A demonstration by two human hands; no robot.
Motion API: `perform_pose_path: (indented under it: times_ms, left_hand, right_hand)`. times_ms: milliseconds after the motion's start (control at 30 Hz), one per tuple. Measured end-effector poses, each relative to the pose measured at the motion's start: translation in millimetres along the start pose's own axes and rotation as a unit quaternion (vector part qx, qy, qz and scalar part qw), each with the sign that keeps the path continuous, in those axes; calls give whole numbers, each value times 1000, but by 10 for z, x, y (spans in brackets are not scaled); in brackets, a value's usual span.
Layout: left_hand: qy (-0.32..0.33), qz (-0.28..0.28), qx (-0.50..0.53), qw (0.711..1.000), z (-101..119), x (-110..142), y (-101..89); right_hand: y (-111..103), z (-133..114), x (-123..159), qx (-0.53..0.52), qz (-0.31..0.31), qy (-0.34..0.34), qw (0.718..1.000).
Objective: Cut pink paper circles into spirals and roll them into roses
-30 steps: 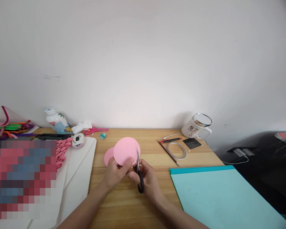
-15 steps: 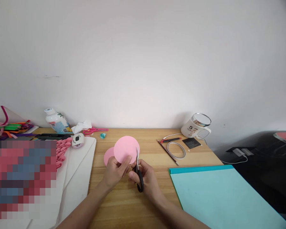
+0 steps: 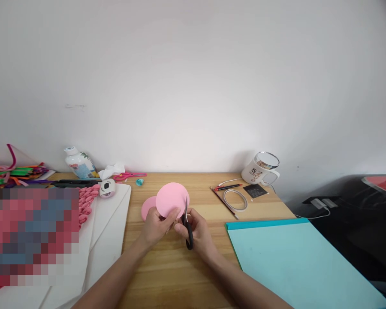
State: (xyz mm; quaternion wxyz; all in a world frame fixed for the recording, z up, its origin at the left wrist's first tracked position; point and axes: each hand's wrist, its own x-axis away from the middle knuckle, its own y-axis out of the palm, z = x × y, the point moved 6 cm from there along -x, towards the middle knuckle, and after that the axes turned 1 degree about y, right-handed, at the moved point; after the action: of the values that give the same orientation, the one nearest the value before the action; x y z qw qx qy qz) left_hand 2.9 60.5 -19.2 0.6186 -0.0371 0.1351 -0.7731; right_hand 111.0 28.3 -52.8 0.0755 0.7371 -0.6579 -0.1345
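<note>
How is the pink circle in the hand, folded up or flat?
Flat: the pink circle shows a wide, round face with no crease to be seen. The left hand pinches its lower edge.

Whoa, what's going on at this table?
A person's left hand has its grip on a pink circle. Their right hand holds black-handled scissors, with the blades at the circle's right edge; I can't tell whether they're cutting in. A second pink circle shows behind, partly hidden.

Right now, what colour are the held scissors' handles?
Black scissor handles, best in the head view.
</note>
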Motion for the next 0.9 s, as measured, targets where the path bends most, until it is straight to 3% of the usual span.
perform_pose_path:
  times_ms: [233,533,733,900]
  left_hand:
    - [11,1,-26,1000,56,1,-16]
    - [19,3,-30,999,-41,-24,-45]
    - [73,55,6,996,11,-58,-116]
    - [162,110,-26,980,126,-14,-146]
  right_hand:
    - [22,-36,5,-13,0,0,1000]
    - [-41,46,-5,9,20,30,999]
    - [-94,-7,-65,19,57,19,998]
    - [-181,-60,-183,10,95,-3,995]
